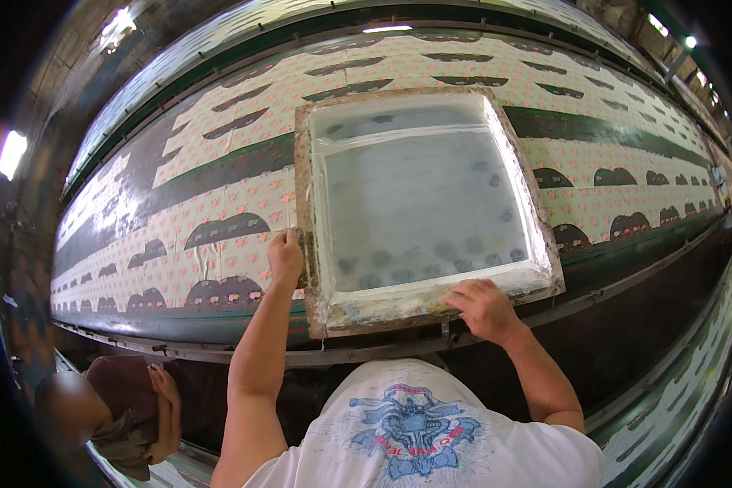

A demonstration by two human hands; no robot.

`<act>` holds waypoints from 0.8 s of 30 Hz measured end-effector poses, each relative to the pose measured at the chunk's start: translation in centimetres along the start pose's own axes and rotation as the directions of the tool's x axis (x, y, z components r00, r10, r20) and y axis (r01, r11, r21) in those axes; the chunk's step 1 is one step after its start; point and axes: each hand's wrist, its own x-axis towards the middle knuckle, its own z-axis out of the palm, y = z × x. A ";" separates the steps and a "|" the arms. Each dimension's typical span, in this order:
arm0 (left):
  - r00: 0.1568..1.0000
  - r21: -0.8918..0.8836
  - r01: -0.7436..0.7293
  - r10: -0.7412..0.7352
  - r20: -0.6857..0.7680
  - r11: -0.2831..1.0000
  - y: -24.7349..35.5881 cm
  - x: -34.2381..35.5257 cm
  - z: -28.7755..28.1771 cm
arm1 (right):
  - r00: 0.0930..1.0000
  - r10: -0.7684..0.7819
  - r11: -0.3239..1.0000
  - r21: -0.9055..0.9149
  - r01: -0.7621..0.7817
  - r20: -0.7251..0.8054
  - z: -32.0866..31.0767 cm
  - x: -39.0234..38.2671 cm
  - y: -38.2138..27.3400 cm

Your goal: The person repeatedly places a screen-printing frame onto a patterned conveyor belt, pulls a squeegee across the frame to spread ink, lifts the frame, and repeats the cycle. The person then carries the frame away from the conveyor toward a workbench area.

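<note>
- in the head view, the left hand (285, 259) is clenched around the left side of a rectangular frame (382, 309), its outer rails rough, brown and chipped, its inner faces coated white
- the right hand (481, 311) lies on the near rail with curled fingers; whether it grips, i cannot tell
- inside the frame, a smooth, cloudy grey panel (419, 199) shows dark round smudges
- the frame sits over pale cloth (260, 185) with small coral flowers and dark arch shapes (226, 230), on a long, green-edged table (211, 328)
- at lower left, another person (126, 382) wears a dark top
</note>
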 end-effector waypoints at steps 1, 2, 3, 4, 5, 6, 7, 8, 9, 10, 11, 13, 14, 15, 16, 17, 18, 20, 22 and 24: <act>0.989 0.090 -0.131 0.137 -0.064 0.987 -0.6 -0.5 -0.1 | 1.000 -0.001 1.000 -0.031 0.001 0.010 0.4 0.3 -0.2; 0.955 0.182 -0.245 0.270 -0.124 0.952 -1.7 -1.2 -0.4 | 1.000 -0.018 0.998 -0.056 0.017 -0.022 1.3 0.7 -0.9; 0.900 0.281 -0.345 0.400 -0.170 0.896 -2.0 -2.2 -0.8 | 0.999 0.008 0.997 -0.072 -0.011 -0.038 2.0 1.2 -2.0; 0.915 0.295 -0.333 0.382 -0.129 0.896 -2.3 -3.2 -1.5 | 0.998 0.034 0.996 -0.086 -0.038 -0.056 2.7 1.9 -3.5; 0.899 0.278 -0.335 0.394 -0.193 0.900 -3.2 -3.7 -1.7 | 0.996 0.046 0.994 -0.100 -0.053 -0.076 3.3 2.8 -4.7; 0.879 0.265 -0.341 0.406 -0.249 0.902 -4.1 -3.9 -1.5 | 0.997 0.076 0.989 -0.129 -0.074 0.004 4.1 3.6 -5.2; 0.857 0.252 -0.349 0.417 -0.302 0.902 -5.0 -4.0 -1.5 | 0.991 0.110 0.982 -0.160 -0.096 0.081 4.8 4.8 -5.2; 0.847 0.279 -0.366 0.442 -0.296 0.888 -4.7 -4.3 -1.4 | 0.971 0.180 0.969 -0.196 -0.147 0.159 5.5 4.9 -5.4; 0.824 0.279 -0.390 0.468 -0.320 0.877 -5.2 -4.3 -2.1 | 0.956 0.217 0.961 -0.213 -0.173 0.200 5.7 5.8 -5.5; 0.804 0.274 -0.420 0.495 -0.329 0.865 -5.8 -4.3 -2.1 | 0.932 0.271 0.948 -0.234 -0.215 0.242 5.6 6.6 -5.4; 0.784 0.271 -0.447 0.519 -0.340 0.853 -6.2 -4.2 -2.1 | 0.903 0.322 0.933 -0.255 -0.253 0.283 5.6 7.4 -5.3; 0.775 0.241 -0.462 0.521 -0.358 0.853 -6.4 -3.9 -2.0 | 0.885 0.338 0.932 -0.243 -0.268 0.321 4.7 8.3 -6.6; 0.772 0.233 -0.463 0.518 -0.367 0.855 -7.0 -3.6 -1.9 | 0.876 0.340 0.934 -0.232 -0.272 0.342 4.6 8.6 -7.2; 0.768 0.223 -0.468 0.518 -0.377 0.855 -7.4 -3.3 -1.8 | 0.876 0.338 0.935 -0.229 -0.271 0.344 5.0 8.6 -7.6; 0.778 0.220 -0.467 0.516 -0.358 0.856 -7.9 -3.0 -1.8 | 0.876 0.336 0.936 -0.227 -0.269 0.346 5.5 8.4 -7.9; 0.779 0.225 -0.469 0.520 -0.350 0.854 -8.4 -2.7 -1.6 | 0.875 0.338 0.935 -0.226 -0.273 0.346 6.0 8.1 -8.1; 0.779 0.230 -0.470 0.523 -0.346 0.852 -8.6 -2.5 -1.6 | 0.868 0.345 0.933 -0.234 -0.275 0.357 6.5 8.0 -8.4; 0.807 0.230 -0.446 0.500 -0.314 0.865 -8.3 -2.6 -1.4 | 0.893 0.336 0.934 -0.232 -0.273 0.300 8.2 6.5 -8.0; 0.813 0.237 -0.431 0.489 -0.315 0.870 -8.0 -2.8 -1.3 | 0.927 0.285 0.947 -0.219 -0.234 0.242 9.2 5.7 -7.7; 0.816 0.242 -0.427 0.486 -0.314 0.872 -7.8 -2.5 -1.1 | 0.961 0.228 0.958 -0.214 -0.193 0.156 10.0 5.1 -7.3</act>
